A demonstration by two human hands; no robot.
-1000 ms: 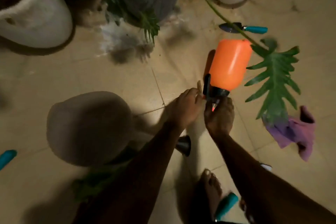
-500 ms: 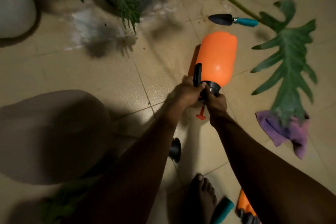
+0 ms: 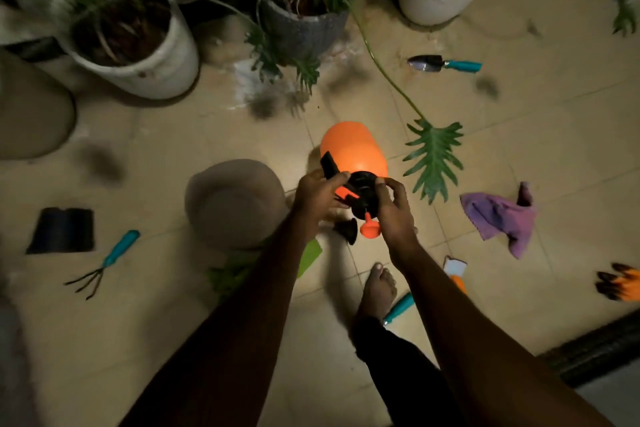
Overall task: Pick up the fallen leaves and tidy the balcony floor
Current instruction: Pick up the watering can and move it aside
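Observation:
An orange spray bottle [image 3: 349, 149] with a black pump head is held up over the tiled floor [image 3: 519, 135]. My left hand [image 3: 318, 196] grips the black head from the left, by the trigger. My right hand [image 3: 394, 208] grips the head from the right, beside the orange pump knob. A large green lobed leaf [image 3: 434, 158] on a long stem hangs just right of the bottle. A green sheet or leaf [image 3: 239, 269] lies on the floor, partly hidden under my left forearm.
Three potted plants [image 3: 138, 45] stand along the back. Scattered about are a brown hat [image 3: 239, 204], a purple cloth [image 3: 498, 215], a teal-handled trowel [image 3: 445, 64], a hand rake [image 3: 104, 263], a black pot [image 3: 62, 230], orange-black gloves [image 3: 620, 282] and my bare foot [image 3: 377, 289].
Both hands have lifted the bottle up off the floor. The view has pulled back and upward, so more floor and the plant pots show.

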